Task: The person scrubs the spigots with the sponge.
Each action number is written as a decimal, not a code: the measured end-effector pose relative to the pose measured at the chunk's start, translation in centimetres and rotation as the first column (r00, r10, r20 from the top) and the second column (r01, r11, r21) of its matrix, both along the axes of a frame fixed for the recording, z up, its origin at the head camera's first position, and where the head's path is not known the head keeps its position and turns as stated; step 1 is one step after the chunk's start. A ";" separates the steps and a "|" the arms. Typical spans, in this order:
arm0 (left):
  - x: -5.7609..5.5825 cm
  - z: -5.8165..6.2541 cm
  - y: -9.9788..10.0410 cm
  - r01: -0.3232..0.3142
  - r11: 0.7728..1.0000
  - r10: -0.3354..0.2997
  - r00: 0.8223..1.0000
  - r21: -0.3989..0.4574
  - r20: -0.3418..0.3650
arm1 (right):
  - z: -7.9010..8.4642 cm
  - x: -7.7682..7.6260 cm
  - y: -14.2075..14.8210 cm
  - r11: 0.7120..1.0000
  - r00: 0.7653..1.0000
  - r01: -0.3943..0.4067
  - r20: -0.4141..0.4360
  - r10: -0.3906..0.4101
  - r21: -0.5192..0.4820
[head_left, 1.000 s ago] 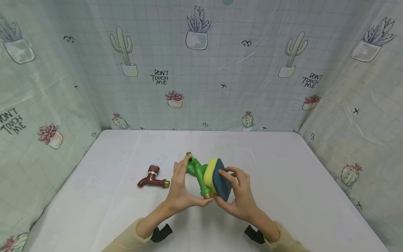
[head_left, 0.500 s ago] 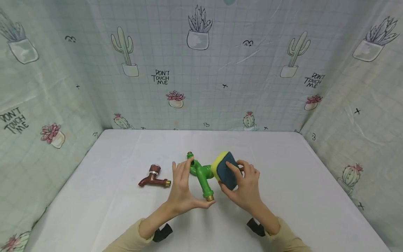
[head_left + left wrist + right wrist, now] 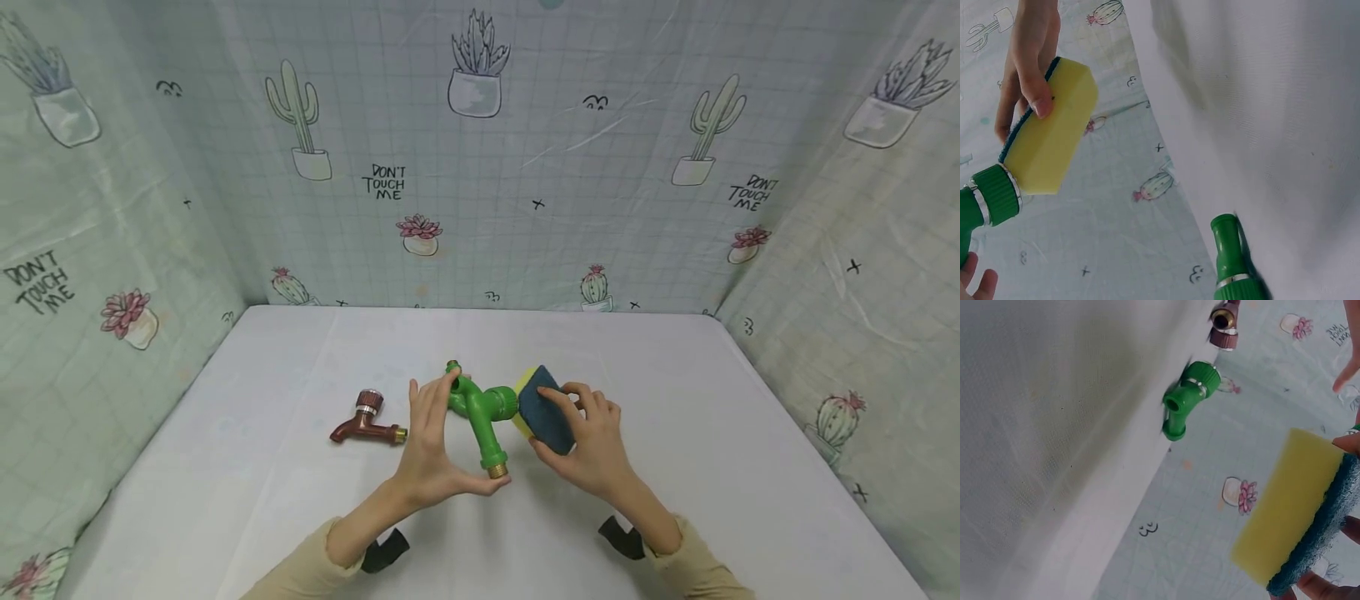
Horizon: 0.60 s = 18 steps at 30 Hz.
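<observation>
My left hand point(image 3: 431, 450) holds a green tap point(image 3: 483, 425) between its thumb, at the brass threaded end, and its fingertips, at the other end. The tap's ribbed knob point(image 3: 999, 194) points toward the sponge. A yellow sponge point(image 3: 551, 410) with a dark blue scouring side is pinched in my right hand point(image 3: 596, 442), fingers on the scouring face. Its yellow side is right at the knob in the left wrist view. A second green tap point(image 3: 1188, 394) lies on the table, mostly hidden behind the held one in the head view.
A brown tap point(image 3: 367, 421) with a brass end lies on the white table point(image 3: 637, 358), left of my left hand. Cloth with cactus prints point(image 3: 562, 233) stands around the back and sides. Black bands point(image 3: 386, 550) sit at both wrists.
My right hand has moved the sponge rightward from the tap's body to the end of its knob, uncovering the knob. The left hand keeps its hold, almost unmoved.
</observation>
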<state>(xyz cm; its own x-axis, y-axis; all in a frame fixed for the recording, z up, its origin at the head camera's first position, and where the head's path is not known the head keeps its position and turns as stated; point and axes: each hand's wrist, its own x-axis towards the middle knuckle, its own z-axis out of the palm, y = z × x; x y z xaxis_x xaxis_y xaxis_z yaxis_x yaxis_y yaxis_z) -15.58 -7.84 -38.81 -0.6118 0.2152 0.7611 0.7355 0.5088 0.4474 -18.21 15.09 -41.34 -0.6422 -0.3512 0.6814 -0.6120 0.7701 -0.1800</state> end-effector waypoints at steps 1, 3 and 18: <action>0.0 0.0 0.0 0.003 1.000 -0.003 1.000 0.004 0.006 | 0.0 0.0 0.0 1.000 1.000 -0.008 0.004 0.008 -0.009; 0.0 0.0 0.0 0.012 1.000 -0.013 1.000 0.013 0.021 | -0.1 -0.1 0.1 0.999 1.000 -0.023 0.012 0.024 -0.033; 0.3 0.2 -0.2 0.022 0.997 -0.019 0.999 -0.075 0.036 | 0.1 0.4 1.1 0.970 0.984 -0.126 0.101 0.150 -0.209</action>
